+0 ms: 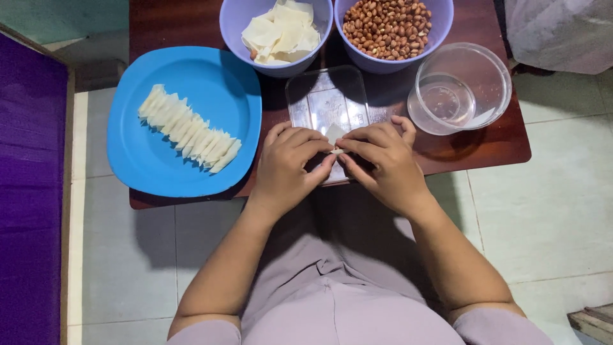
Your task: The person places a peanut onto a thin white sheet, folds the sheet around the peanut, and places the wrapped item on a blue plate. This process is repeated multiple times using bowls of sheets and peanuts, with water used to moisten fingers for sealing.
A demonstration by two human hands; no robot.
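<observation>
Both hands pinch one small pastry sheet over the clear tray.

I see my left hand (pixel 287 167) and right hand (pixel 381 165) meeting at the fingertips, both closed narrowly on a small pale wrapper piece (pixel 334 136) above the transparent tray (pixel 313 96). Left of them, a blue plate (pixel 147 160) carries a row of folded pieces (pixel 188 129). Behind are a bowl of wrappers (pixel 276 32), a bowl of peanuts (pixel 389 27) and a clear water bowl (pixel 460 89), all on the dark wooden table (pixel 485 137).

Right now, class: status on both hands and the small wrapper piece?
Left hand and right hand pinching small pale wrapper piece together. Over clear plastic lid. Nothing in the way.
</observation>
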